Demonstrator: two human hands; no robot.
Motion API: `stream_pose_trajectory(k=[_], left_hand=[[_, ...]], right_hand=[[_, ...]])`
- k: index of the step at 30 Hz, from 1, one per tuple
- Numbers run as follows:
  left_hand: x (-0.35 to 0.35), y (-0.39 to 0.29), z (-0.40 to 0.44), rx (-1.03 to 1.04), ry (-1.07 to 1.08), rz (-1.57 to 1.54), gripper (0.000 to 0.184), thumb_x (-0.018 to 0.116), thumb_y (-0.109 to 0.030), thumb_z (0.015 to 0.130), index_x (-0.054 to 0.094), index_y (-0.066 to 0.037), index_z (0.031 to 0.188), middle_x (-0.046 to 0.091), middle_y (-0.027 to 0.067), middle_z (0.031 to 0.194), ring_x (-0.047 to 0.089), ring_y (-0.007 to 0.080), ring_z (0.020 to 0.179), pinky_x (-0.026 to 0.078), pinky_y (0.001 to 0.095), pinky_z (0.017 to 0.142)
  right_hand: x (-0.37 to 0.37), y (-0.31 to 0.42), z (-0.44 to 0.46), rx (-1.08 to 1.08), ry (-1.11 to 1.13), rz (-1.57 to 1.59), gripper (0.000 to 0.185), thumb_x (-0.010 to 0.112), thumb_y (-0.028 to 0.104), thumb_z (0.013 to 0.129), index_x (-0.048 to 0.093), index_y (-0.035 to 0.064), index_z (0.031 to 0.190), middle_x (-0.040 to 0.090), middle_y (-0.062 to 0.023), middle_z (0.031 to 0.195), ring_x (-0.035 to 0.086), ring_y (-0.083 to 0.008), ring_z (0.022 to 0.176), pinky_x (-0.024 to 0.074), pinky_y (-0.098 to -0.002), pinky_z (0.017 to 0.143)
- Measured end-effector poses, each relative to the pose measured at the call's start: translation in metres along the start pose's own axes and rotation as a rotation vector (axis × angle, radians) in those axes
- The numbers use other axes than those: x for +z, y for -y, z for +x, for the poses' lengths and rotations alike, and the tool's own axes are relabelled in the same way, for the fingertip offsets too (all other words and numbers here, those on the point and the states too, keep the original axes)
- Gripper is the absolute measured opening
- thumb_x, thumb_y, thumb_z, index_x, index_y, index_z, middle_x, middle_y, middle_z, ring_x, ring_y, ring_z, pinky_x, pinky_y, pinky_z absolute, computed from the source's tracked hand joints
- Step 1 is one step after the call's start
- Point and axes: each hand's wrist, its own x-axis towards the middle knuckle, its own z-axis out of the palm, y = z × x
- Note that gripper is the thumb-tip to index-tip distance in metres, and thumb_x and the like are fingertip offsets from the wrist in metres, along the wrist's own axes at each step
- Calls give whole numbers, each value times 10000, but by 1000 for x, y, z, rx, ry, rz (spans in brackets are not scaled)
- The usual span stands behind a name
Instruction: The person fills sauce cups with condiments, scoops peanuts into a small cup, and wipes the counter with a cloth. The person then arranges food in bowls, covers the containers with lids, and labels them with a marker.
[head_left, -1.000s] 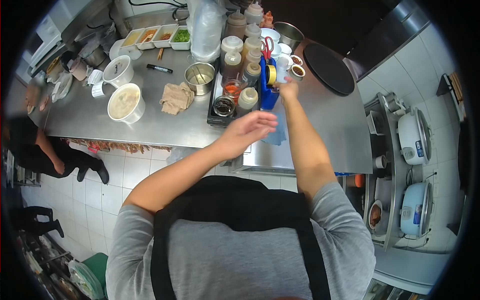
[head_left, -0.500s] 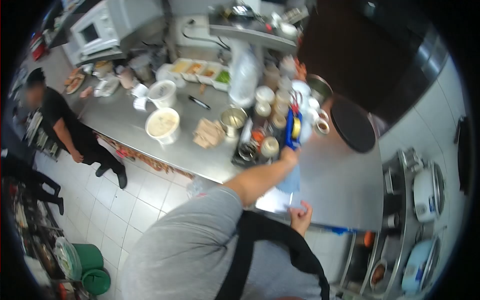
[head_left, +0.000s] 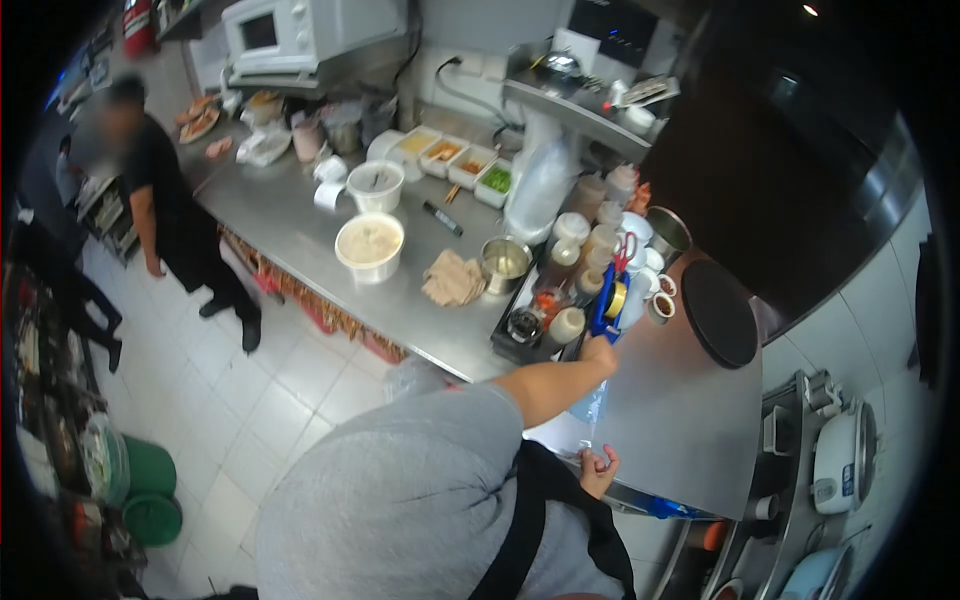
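My left arm reaches over the counter, and my left hand (head_left: 599, 352) is closed at the near end of a blue tape dispenser (head_left: 606, 308) with a yellow roll. Its fingertips are mostly hidden, so what they grip does not show. Closer to my body, my right hand (head_left: 598, 472) pinches the near edge of a clear, bluish plastic bag (head_left: 590, 405), with one finger raised. My left forearm partly covers the bag. Red-handled scissors (head_left: 626, 250) stand upright at the far end of the dispenser.
Jars and bottles (head_left: 567, 325) crowd a black tray left of my left hand. Beyond are a crumpled brown cloth (head_left: 453, 278), a steel pot (head_left: 506, 262) and a white tub (head_left: 368, 248). A round black board (head_left: 718, 313) lies right. A person (head_left: 165, 200) stands across the floor.
The camera view has shifted, moving the counter items rightward in the picture. My left hand has drawn slightly nearer to me along the dispenser. My right hand stays low at the bag.
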Motion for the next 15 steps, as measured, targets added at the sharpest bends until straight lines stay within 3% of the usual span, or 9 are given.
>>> stream_pose_trajectory(k=[1, 4, 7, 8, 10, 11, 13, 14, 15], left_hand=[[1, -1, -15, 107, -60, -18, 200, 669, -155, 790, 631, -35, 946, 570, 211, 1102, 587, 350, 1012, 476, 410, 853], [-41, -24, -65, 686, -135, -316, 93, 697, -142, 765, 634, -100, 818, 571, 146, 960, 582, 304, 922, 455, 371, 825], [-147, -35, -71, 878, 25, -374, 121, 748, -157, 713, 641, -113, 747, 590, 78, 834, 594, 271, 850, 446, 371, 798], [-183, -31, -65, 945, -104, -349, 119, 747, -132, 700, 660, -101, 775, 594, 47, 762, 605, 251, 779, 464, 366, 762], [-252, -11, -42, 782, -109, -443, 115, 757, -112, 730, 683, -62, 801, 635, 62, 775, 598, 159, 702, 487, 297, 664], [-291, 1, -33, 685, -73, -523, 97, 742, -102, 764, 682, -44, 812, 657, 57, 799, 599, 113, 751, 484, 271, 680], [-357, 41, -1, 578, -250, -505, 91, 730, -100, 783, 689, -47, 845, 670, 28, 806, 590, 81, 746, 482, 245, 668], [-388, 66, 16, 620, -342, -514, 92, 739, -102, 780, 689, -53, 840, 668, 18, 782, 589, 75, 720, 484, 234, 665], [-416, 86, 24, 500, -505, -457, 119, 762, -126, 755, 682, -48, 795, 662, 31, 759, 587, 84, 700, 493, 249, 661]], right_hand=[[-7, -2, -3, 14, 17, -11, 448, 634, -24, 841, 383, 45, 1205, 605, -53, 723, 590, -132, 723, 472, -262, 737], [-9, 16, -21, 171, 131, 9, 451, 624, -5, 861, 375, 41, 1234, 641, -91, 782, 613, -148, 758, 477, -278, 756], [35, 58, -31, 331, 289, 78, 453, 603, 2, 877, 371, 36, 1265, 647, -98, 812, 619, -149, 789, 465, -275, 789], [52, 66, -30, 309, 362, 36, 452, 600, -1, 877, 372, 35, 1266, 646, -99, 816, 621, -151, 796, 465, -275, 792], [101, 85, -23, 260, 503, -43, 450, 594, -7, 876, 376, 34, 1268, 645, -99, 822, 624, -156, 808, 465, -273, 799], [132, 96, -23, 218, 574, -21, 451, 598, -8, 871, 380, 33, 1264, 642, -97, 814, 624, -157, 812, 463, -276, 808], [201, 113, -26, 178, 699, 40, 460, 612, -10, 855, 389, 33, 1256, 634, -88, 801, 624, -157, 820, 457, -277, 823], [236, 117, -24, 180, 756, 78, 468, 622, -12, 844, 395, 33, 1251, 628, -81, 797, 623, -156, 825, 452, -274, 828], [270, 115, -16, 151, 820, 33, 463, 628, 3, 840, 404, 35, 1244, 611, -61, 778, 608, -149, 796, 457, -284, 794]])
